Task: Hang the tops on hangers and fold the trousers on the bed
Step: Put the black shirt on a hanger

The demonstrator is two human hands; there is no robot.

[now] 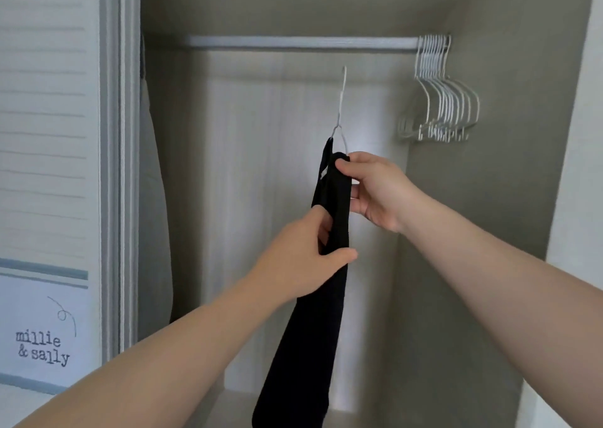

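- Black top [326, 297] is on a white wire hanger [341, 101], held up inside the closet [261, 166]. It hangs long and narrow, and its bottom runs out of frame.
- The hanger hook sits below the rod [293, 43], clear of it and not hooked on.
- Left hand [303, 258]: fingers and thumb are curled round the bunched fabric at mid-height.
- Right hand [375, 189]: thumb and fingers pinch the fabric up by the hanger's shoulder. I can't tell whether the wire is in the pinch too.
- Handling, as a guess: the top is light, soft and limp, with no shape of its own. It looks smooth, so it could slide off thin wire if the hanger is tilted.
- Best hold: the hanger at the neck or shoulder, not the cloth. Keep the wire level and let the fabric hang free.
- The wire looks thin and springy, and the hook is small, so it has to be lined up with the rod.
- Spare hangers [443, 101] are bunched at the rod's right end, well apart from the top. The mid rod is bare.
- Pale cloth [153, 199] hangs at the closet's left edge.
- No trousers or bed are in view.
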